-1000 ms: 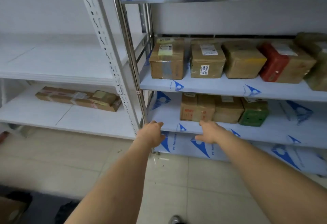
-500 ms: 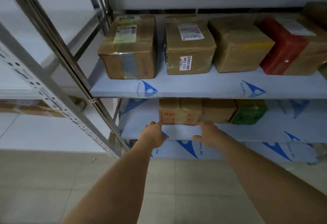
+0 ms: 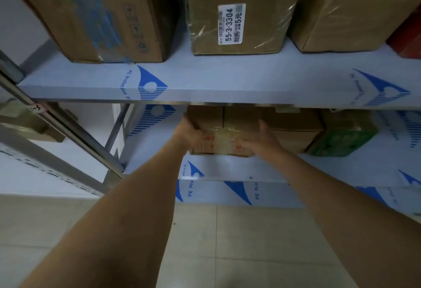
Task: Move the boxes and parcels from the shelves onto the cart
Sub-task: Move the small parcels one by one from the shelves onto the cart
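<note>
Nearest is the pale tiled floor (image 3: 239, 242), with two bare arms reaching out over it toward the shelves. The left hand (image 3: 190, 131) is on the left end of a brown box (image 3: 222, 135), and the right hand (image 3: 264, 141) is on its right end. Both hands grip it, with fingers curled round its sides and the thumbs up. The box has shiny tape and red marks on its front. It sits on the lower shelf (image 3: 227, 168), near the front edge, and I cannot tell if it is lifted off the shelf.

Just to the right of it is another brown box (image 3: 293, 133), touching it or almost touching. Right of that is a green box (image 3: 339, 137).

Higher up and farther off is the upper shelf (image 3: 227, 78), covered in pale film with blue marks. On it, from left to right, stand a brown box with blue tape (image 3: 95, 14), a box with a white label (image 3: 237, 14) that reads 55-3-3304, and a plain brown parcel (image 3: 346, 7). A bit of something red (image 3: 407, 37) shows at the far right edge.

A grey metal post (image 3: 68, 133) slants down on the left.
</note>
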